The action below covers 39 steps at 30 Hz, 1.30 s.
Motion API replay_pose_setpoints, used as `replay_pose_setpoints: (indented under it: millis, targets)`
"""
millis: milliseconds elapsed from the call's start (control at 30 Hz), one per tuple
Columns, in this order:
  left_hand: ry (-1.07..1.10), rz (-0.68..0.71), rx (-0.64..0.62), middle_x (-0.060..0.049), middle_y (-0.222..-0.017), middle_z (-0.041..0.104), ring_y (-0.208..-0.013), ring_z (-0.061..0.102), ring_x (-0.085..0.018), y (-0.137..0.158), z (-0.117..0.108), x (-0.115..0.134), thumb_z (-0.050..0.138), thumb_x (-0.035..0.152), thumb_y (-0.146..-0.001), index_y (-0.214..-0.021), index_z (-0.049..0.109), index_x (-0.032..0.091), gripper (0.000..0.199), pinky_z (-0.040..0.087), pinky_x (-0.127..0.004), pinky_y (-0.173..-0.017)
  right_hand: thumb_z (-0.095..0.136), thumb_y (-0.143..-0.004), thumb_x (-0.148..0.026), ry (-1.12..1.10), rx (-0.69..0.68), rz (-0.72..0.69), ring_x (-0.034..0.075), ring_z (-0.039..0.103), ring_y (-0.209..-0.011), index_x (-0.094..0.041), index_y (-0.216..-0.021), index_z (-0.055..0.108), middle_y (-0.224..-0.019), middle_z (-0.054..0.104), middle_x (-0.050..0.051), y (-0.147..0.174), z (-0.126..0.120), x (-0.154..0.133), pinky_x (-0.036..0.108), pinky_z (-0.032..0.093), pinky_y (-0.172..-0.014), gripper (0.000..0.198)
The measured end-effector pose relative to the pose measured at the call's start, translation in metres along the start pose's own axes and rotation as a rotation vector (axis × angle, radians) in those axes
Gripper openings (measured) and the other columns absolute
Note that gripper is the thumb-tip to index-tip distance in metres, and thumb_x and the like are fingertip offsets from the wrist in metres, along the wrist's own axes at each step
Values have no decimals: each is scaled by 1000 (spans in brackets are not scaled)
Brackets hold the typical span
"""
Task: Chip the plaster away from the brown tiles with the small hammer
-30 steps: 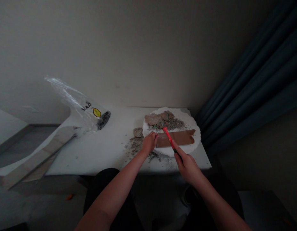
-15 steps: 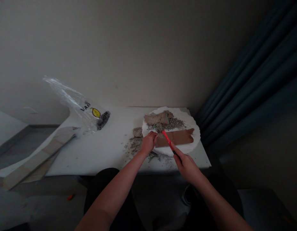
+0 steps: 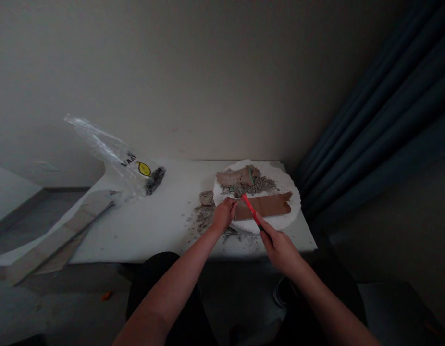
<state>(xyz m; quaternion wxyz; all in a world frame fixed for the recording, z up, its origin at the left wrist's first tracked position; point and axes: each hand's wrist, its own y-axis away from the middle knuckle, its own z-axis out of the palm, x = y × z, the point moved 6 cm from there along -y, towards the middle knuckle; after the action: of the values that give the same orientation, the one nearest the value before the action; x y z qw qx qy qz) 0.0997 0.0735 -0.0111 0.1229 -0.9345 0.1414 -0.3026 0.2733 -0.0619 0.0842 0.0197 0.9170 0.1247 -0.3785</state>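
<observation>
My right hand is wrapped round the black end of a slim red-and-black tool. Its red end reaches the left part of a flat brown board; the tip merges with grey rubble, so the kind of tool is unclear. My left hand is closed in a pinch at the board's left end, and whatever the fingers hold is too small to make out. Under the board lies a round white mat with a ragged edge. Behind the board sit a rough brown chunk and grey-brown crumbs.
More crumbs and a brown lump lie left of the mat on the white table. A clear plastic bag with dark material stands at the back left. Long flat strips overhang the left edge. A dark curtain hangs at right.
The board has shifted very slightly to the right. The red end of the tool and my left hand have moved only a little; the rest looks the same.
</observation>
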Motion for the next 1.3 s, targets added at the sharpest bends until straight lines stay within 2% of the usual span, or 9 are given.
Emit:
replay_pose_setpoints:
  millis: [133,300,467,567,700,933,1100,1200,1300]
  targets:
    - [26,25,4,-6,-95,65,-89,61,-16,0,0,1,42,30,-96,-94,59,18,21,47,-29,-80,36,-99,-29,8,58,-14,21,64,-69,-16,-154,32,-83,70,9,2,-5,-1,28,45,-67,56]
    - [16,-7,12,-6,-96,65,-89,61,-17,1,0,-3,41,31,-96,-95,60,18,23,47,-30,-80,35,-98,-26,60,-4,-11,24,67,-73,-19,-154,33,-84,71,9,-2,9,7,30,47,-69,56]
    - [4,8,-13,-6,-95,65,-88,60,-17,0,0,-1,42,31,-95,-95,59,19,21,46,-30,-81,35,-100,-28,52,58,-14,22,66,-71,-21,-155,29,-86,71,9,0,-1,-4,29,46,-68,56]
    - [-6,-10,-20,-6,-94,65,-87,61,-17,-1,-1,1,43,31,-95,-93,59,18,21,46,-29,-79,35,-99,-26,42,28,-30,23,67,-76,-20,-155,30,-91,72,10,0,5,-2,29,46,-70,56]
    - [-56,-41,-35,-8,-96,65,-84,62,-17,-1,-1,0,43,32,-95,-91,60,18,22,46,-29,-75,37,-97,-22,64,-27,-4,23,66,-73,-20,-154,32,-84,71,9,-3,18,6,30,46,-69,57]
    - [-5,36,-5,-6,-96,64,-88,61,-16,0,-1,5,41,29,-95,-93,59,19,21,47,-29,-81,36,-99,-25,26,50,-56,20,64,-71,-21,-154,31,-87,70,8,2,1,-12,27,45,-67,56]
    - [56,-21,-3,-7,-105,65,-97,63,-18,2,-1,0,47,29,-92,-100,57,20,16,49,-31,-86,37,-96,-23,74,9,11,22,64,-67,-20,-153,34,-78,70,7,-2,14,9,28,44,-64,57]
    - [162,-58,13,-8,-120,62,-107,63,-19,3,-1,-7,58,31,-86,-116,49,21,33,51,-32,-89,36,-97,-25,86,26,29,24,66,-71,-20,-153,34,-81,71,8,-4,12,16,30,45,-66,56]
    - [199,-15,10,-9,-128,58,-114,61,-19,4,-1,-8,65,34,-81,-119,47,22,44,51,-32,-93,34,-99,-29,69,55,23,24,67,-71,-20,-153,34,-83,72,9,-3,3,14,30,45,-67,55]
